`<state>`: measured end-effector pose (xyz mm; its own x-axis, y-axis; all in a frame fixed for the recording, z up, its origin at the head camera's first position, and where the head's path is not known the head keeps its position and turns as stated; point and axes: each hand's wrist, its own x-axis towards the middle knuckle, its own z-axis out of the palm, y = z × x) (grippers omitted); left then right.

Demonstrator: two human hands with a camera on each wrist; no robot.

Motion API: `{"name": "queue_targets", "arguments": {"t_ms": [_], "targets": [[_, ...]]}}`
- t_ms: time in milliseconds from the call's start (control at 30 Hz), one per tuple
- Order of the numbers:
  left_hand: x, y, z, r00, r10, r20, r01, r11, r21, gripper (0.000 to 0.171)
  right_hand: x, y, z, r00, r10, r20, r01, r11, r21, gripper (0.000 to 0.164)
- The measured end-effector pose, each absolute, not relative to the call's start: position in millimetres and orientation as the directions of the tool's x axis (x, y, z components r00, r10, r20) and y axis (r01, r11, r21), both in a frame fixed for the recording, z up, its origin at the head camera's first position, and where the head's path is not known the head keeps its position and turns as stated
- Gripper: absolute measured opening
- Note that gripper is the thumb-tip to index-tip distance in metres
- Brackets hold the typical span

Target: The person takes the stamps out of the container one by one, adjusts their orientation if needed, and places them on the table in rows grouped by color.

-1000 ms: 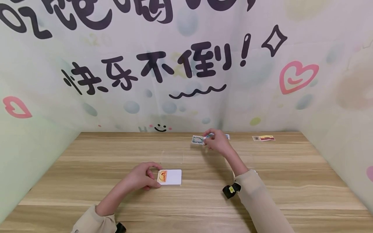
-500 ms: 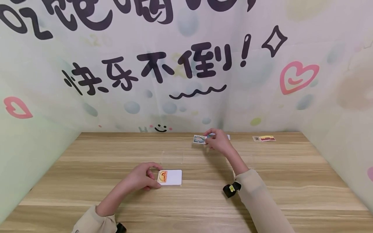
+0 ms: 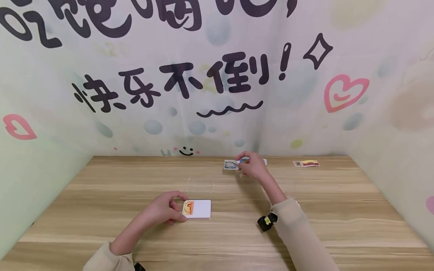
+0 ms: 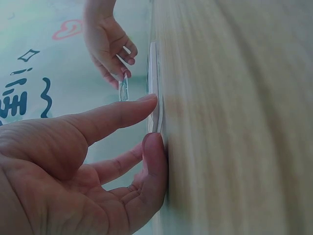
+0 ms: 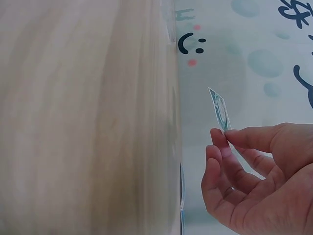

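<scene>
My left hand [image 3: 166, 207] grips the left end of a small stack of white cards [image 3: 202, 209] low over the table, thumb and fingers on opposite edges. The top one bears an orange picture at its left end. In the left wrist view the stack shows edge-on as thin pale layers. Farther back, my right hand [image 3: 252, 165] pinches a small picture card [image 3: 231, 165] between thumb and fingertips. The right wrist view shows this greenish card [image 5: 220, 110] tilted, raised above the table. Part of a blue picture card [image 3: 264, 162] shows behind the right hand.
At the back right of the wooden table [image 3: 217, 248] lies a card strip [image 3: 306, 163] with yellow and red. A clear plastic outline [image 3: 200, 185] is faint beyond the white stack. A printed cloth wall [image 3: 135, 124] rises directly behind the table.
The right hand's card has turned slightly and shifted a little. The left hand keeps its grip on the stack. The head view has tipped up slightly.
</scene>
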<state>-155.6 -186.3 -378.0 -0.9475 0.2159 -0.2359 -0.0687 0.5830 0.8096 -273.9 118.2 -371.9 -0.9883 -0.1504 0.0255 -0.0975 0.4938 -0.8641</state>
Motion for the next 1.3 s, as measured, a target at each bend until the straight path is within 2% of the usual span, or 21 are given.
{"name": "queue_targets", "arguments": {"t_ms": [733, 1300], "targets": [[-155, -186, -374, -0.948, 0.219, -0.232, -0.064, 0.583, 0.81, 0.054, -281, 118, -369, -0.995, -0.098, -0.012, -0.028, 0.394, -0.919, 0.023], [-155, -185, -375, -0.949, 0.212, -0.235, -0.068, 0.588, 0.806, 0.054, -287, 116, -368, -0.996, -0.085, -0.022, -0.025, 0.508, -0.861, 0.022]]}}
